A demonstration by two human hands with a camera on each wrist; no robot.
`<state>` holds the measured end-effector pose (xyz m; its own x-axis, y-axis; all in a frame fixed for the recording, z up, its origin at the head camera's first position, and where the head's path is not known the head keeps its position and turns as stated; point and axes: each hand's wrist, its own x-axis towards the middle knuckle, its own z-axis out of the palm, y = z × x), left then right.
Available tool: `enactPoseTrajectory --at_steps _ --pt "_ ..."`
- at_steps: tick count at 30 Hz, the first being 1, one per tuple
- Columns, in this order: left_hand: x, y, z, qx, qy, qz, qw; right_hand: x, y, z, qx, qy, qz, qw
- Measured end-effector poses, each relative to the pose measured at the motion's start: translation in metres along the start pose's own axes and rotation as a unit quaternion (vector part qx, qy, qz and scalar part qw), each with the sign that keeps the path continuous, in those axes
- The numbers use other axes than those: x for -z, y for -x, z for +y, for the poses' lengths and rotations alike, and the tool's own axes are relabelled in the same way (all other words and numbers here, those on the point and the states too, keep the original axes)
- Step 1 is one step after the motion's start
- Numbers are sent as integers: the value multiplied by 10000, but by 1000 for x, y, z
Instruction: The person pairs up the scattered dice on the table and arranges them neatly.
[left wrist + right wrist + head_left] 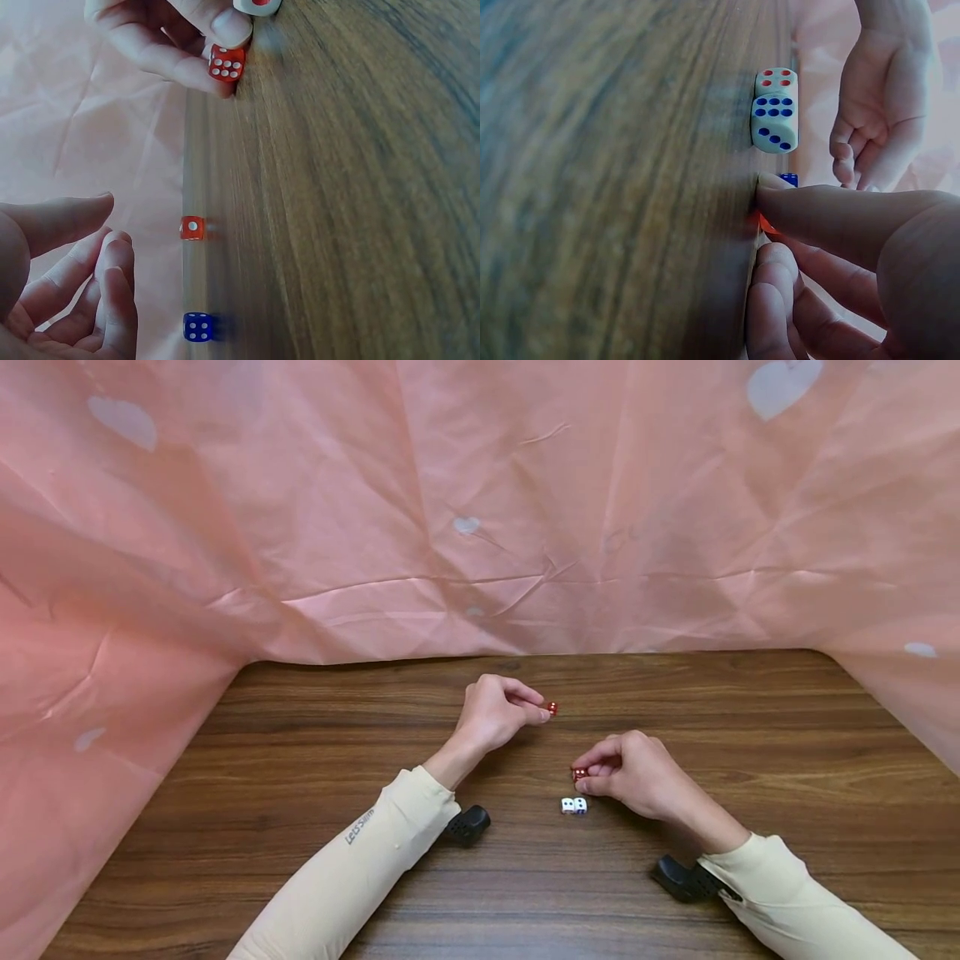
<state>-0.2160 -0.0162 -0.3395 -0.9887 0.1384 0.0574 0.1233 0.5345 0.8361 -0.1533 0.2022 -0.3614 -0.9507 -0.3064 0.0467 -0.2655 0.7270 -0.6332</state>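
My right hand (637, 775) pinches a red die (579, 773) between thumb and fingers, low at the tabletop. The left wrist view shows several white pips on this die's near face. Farther back, my left hand (497, 714) hovers with thumb and fingertips beside another red die (552, 708). A gap separates those fingers from the die in the left wrist view. Also there, a blue die (198, 327) stands near that red one; no blue die shows in the head view. Two white dice (574, 806) sit side by side just in front of my right hand.
The brown wood-grain table (300, 760) spreads out around both hands. A pink cloth (480, 568) with pale hearts hangs along the back and both sides. Black devices (468, 825) are strapped at both wrists, below cream sleeves (360, 843).
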Motion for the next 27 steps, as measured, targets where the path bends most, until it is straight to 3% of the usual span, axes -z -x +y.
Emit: enactPoseTrajectory --at_steps 9,19,27 --pt "-3 -6 -2 56 -212 39 9998 0 0 -1 -71 -73 -24 9999" --pt "-13 -15 -2 -112 -521 119 9985 -1 0 0 -58 -145 -32 9999" --pt "-19 -22 0 26 -802 140 9967 0 0 1 -65 -153 -41 9999"
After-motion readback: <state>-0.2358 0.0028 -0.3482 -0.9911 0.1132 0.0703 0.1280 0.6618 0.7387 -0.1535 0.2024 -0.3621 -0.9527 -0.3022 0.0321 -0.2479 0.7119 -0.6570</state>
